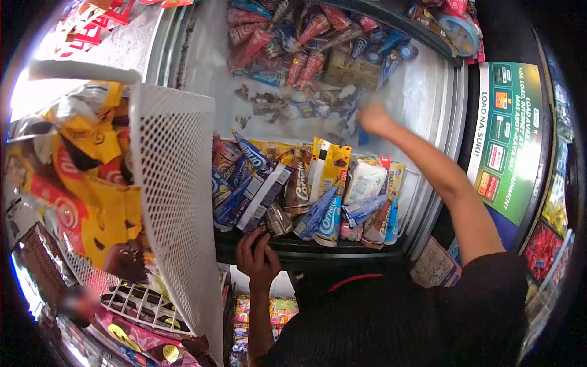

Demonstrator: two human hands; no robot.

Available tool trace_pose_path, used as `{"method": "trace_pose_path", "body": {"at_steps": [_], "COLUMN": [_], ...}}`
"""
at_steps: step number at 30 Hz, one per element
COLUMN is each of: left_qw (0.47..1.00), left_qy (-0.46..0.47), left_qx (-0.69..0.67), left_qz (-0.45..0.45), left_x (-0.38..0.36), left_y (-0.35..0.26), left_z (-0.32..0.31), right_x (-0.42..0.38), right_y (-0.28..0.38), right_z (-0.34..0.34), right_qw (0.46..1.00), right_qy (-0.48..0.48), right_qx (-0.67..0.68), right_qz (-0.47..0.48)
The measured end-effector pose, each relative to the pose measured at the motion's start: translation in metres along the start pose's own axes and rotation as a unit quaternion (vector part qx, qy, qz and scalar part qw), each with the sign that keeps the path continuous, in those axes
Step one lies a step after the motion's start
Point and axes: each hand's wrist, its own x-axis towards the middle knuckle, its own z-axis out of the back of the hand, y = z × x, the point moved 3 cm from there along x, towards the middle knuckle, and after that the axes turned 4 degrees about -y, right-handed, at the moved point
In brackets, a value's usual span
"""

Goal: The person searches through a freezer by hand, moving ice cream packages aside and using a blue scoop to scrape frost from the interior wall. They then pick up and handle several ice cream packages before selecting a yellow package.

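I look down into an open chest freezer (437, 116) full of wrapped ice creams. My left hand (257, 258) grips the freezer's dark front rim (342, 249), its fingers curled over the edge just below a pile of blue cone wrappers (318, 214). My right hand (374, 118) reaches far into the freezer over the frosted middle. It is next to a scatter of dark wrapped bars (293, 105) and is blurred by motion. I cannot tell whether it holds anything. Red and blue cones (306, 43) fill the far end.
A white mesh basket (174, 183) stands tilted at the left, with yellow and red packets (92, 183) behind it. A green poster (510, 134) hangs on the right. Wire racks with snack packs (137, 306) sit at lower left, and more packets (275, 309) lie below the freezer.
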Motion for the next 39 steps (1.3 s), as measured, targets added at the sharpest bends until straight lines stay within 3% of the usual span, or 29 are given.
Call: {"method": "trace_pose_path", "body": {"at_steps": [2,5,6,8,9,11,13,14,17,19,26,27,29,33,35,36,39], "left_qw": [1.0,1.0,1.0,1.0,1.0,0.999,1.0,1.0,0.999,0.999,1.0,0.999,1.0,1.0,1.0,0.999,0.999], "left_qy": [0.017,0.008,0.008,0.01,0.007,0.017,0.01,-0.01,-0.01,0.005,0.003,-0.01,-0.013,-0.004,-0.013,-0.007,-0.029], "left_qx": [0.011,0.025,0.028,0.026,0.026,0.043,0.03,0.012,0.029,0.033,0.031,0.03,0.007,0.025,0.021,0.032,0.024], "left_qz": [0.006,0.0,-0.001,0.008,0.008,0.004,0.001,-0.009,-0.028,-0.012,-0.006,-0.008,-0.002,-0.005,0.003,0.0,-0.009], "left_x": [0.0,0.002,0.003,0.003,0.003,0.002,-0.004,-0.001,0.0,0.0,0.004,0.002,-0.002,-0.007,-0.004,-0.007,-0.001], "left_y": [0.002,0.0,0.0,-0.002,-0.003,0.0,0.003,0.004,0.003,0.005,0.0,0.0,0.003,0.003,0.002,-0.001,0.005], "left_z": [0.0,-0.001,0.0,0.0,-0.001,0.0,0.002,-0.003,-0.002,-0.001,0.002,0.0,0.001,0.002,-0.002,0.003,-0.002], "right_x": [0.03,0.037,0.034,0.006,-0.001,0.011,0.019,0.031,0.06,0.061,0.081,0.077,0.057,0.035,0.046,0.05,0.046], "right_y": [-0.021,-0.023,-0.016,0.007,0.026,0.037,0.03,0.011,-0.02,-0.016,0.021,0.018,0.019,0.002,0.001,0.002,0.012], "right_z": [0.081,0.136,0.09,-0.03,-0.071,-0.067,-0.058,-0.042,0.068,0.102,0.058,0.057,0.105,0.056,0.02,-0.002,0.052], "right_qw": [0.983,0.973,0.979,0.999,0.999,0.997,0.988,0.99,0.983,0.97,0.91,0.911,0.949,0.945,0.943,0.949,0.956], "right_qy": [0.161,0.204,0.179,0.019,0.034,0.041,0.149,0.138,0.181,0.231,0.407,0.405,0.285,0.299,0.25,0.254,0.257], "right_qx": [-0.062,-0.068,-0.082,-0.04,-0.022,0.0,0.04,0.038,-0.019,-0.05,-0.055,-0.059,-0.125,-0.065,-0.021,-0.03,-0.06], "right_qz": [-0.063,-0.082,-0.046,0.03,-0.02,-0.067,0.025,-0.004,-0.039,-0.064,-0.056,-0.057,-0.05,-0.119,-0.218,-0.185,-0.129]}}
